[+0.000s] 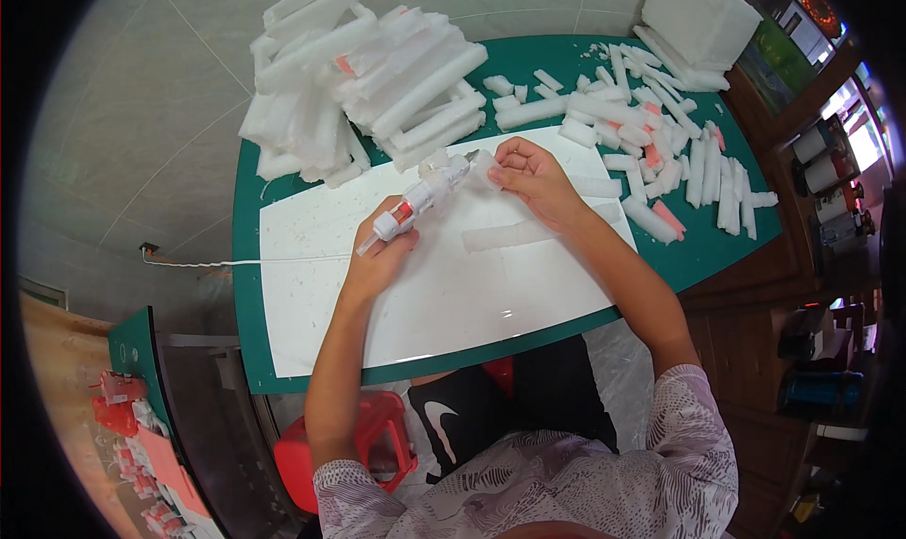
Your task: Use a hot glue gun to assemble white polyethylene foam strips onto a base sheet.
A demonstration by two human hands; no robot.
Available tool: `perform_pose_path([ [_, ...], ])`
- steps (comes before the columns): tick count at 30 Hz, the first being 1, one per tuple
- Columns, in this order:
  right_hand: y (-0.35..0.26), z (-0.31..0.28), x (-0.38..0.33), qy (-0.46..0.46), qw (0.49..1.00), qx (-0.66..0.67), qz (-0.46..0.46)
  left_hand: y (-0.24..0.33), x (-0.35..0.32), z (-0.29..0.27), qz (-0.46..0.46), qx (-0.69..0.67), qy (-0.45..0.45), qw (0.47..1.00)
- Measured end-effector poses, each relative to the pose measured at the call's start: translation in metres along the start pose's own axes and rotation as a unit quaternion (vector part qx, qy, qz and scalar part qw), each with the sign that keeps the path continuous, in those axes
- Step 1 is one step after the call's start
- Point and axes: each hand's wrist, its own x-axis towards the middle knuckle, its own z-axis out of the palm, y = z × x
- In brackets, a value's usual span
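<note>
Tool (415,206): white, slim, with a red patch, seemingly a glue gun. It slants up and to the right. Good work here probably means bracing it in one hand and guiding the piece (485,172) of foam to it with the other.
Tip (471,156): likely hot if this is a glue gun, so fingertips do best on the side of the piece facing away from it.
Piece: pale, short, apparently soft; a light pinch should serve, as a hard squeeze could dent it.
Cord (245,262): white, running from the wall (189,133) at left toward the left hand (380,256), which hides its end; best given slack and laid clear of the tip.
Left hand: wrapped around the rear half of the tool, some fingers hidden.
Right hand (536,182): pinching the piece between thumb and fingers.
Between the hands: the tool spans most of the gap, its tip right beside the piece; whether they touch, I cannot tell.
Board (425,322): white, flat on the green worktop (694,261), beneath both hands.
Strip (510,236): pale, on the board, beside the right wrist.
Stack (368,76): white foam lengths, beyond the left hand.
Scraps (604,109): scattered white and pink bits, beyond the right hand.
</note>
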Motion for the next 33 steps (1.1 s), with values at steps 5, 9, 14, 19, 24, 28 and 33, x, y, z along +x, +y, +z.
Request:
perform_pose_path([
  [5, -0.001, 0.000, 0.000, -0.001, 1.000, 0.002, -0.003, 0.004, -0.001, 0.000, -0.010, 0.011, 0.003, 1.000],
  [9, 0.000, 0.002, 0.000, 0.003, 1.000, -0.003, 0.000, 0.001, 0.000, -0.001, -0.009, 0.027, -0.005, 1.000],
  [14, 0.001, 0.003, 0.000, 0.006, 1.000, 0.001, -0.005, 0.004, -0.002, 0.000, -0.015, 0.035, -0.009, 0.999],
  [19, 0.002, 0.002, 0.000, 0.005, 1.000, -0.001, -0.007, 0.010, -0.002, 0.002, -0.026, 0.048, -0.015, 0.998],
  [24, 0.001, 0.002, 0.000, 0.002, 1.000, -0.001, -0.006, 0.006, -0.002, 0.002, -0.029, 0.031, -0.006, 0.999],
  [28, -0.001, 0.005, -0.001, 0.002, 1.000, 0.001, -0.006, 0.003, -0.001, 0.002, -0.035, -0.004, -0.016, 0.999],
  [33, -0.002, 0.003, 0.000, -0.001, 1.000, 0.000, -0.005, -0.002, 0.000, 0.003, -0.028, -0.024, -0.016, 0.999],
])
